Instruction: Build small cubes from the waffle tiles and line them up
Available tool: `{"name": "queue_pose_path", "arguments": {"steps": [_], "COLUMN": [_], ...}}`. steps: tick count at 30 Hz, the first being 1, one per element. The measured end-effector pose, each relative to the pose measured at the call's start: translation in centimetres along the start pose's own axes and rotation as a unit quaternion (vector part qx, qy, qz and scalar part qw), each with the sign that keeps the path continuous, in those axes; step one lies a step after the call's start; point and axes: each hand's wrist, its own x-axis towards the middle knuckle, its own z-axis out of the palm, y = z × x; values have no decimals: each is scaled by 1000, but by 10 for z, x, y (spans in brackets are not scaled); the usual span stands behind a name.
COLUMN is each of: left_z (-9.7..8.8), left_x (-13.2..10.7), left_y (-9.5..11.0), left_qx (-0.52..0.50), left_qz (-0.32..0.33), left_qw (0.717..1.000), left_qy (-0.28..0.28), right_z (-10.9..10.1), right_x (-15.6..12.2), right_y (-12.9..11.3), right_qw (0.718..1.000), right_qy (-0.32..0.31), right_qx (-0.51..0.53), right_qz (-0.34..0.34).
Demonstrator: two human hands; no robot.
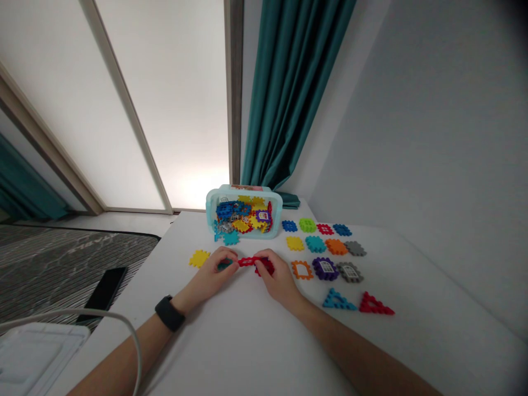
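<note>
Low over the white table, my left hand [220,267] pinches a teal interlocking tile [225,264], which its fingers partly cover. My right hand [277,273] grips a dark red interlocking tile [266,267]. A bright red openwork tile [247,262] spans the gap between my fingertips; whether it is joined to the other two I cannot tell. Just left of my left hand lies a yellow tile [199,258]. To the right of my right hand are an orange square frame [302,270] and a purple window tile [325,268].
A light blue tub [244,212] full of mixed tiles stands at the back, with a teal tile [231,237] before it. Sorted tiles lie in rows at right, with blue [338,300] and red [375,304] triangles nearest. A white cable [103,313] arches at lower left.
</note>
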Motion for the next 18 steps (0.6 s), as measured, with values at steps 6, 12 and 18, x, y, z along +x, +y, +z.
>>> {"name": "queue_pose_path", "arguments": {"steps": [6,12,18], "left_z": [-3,-2,-5], "left_x": [-2,-4,-4], "left_y": [1,-1,3], "left_qx": [47,116,186], "left_qz": [51,103,139], "left_qw": [997,988,973], "left_qy": [16,2,12], "right_z": [-2,-2,-3], "right_x": [-3,-6,-2], "right_y": [-3,-7,-7], "right_qw": [990,973,948], "right_qy": [23,9,20], "right_qx": [-19,-81,-158], "right_qz": [-135,-216,-274]}}
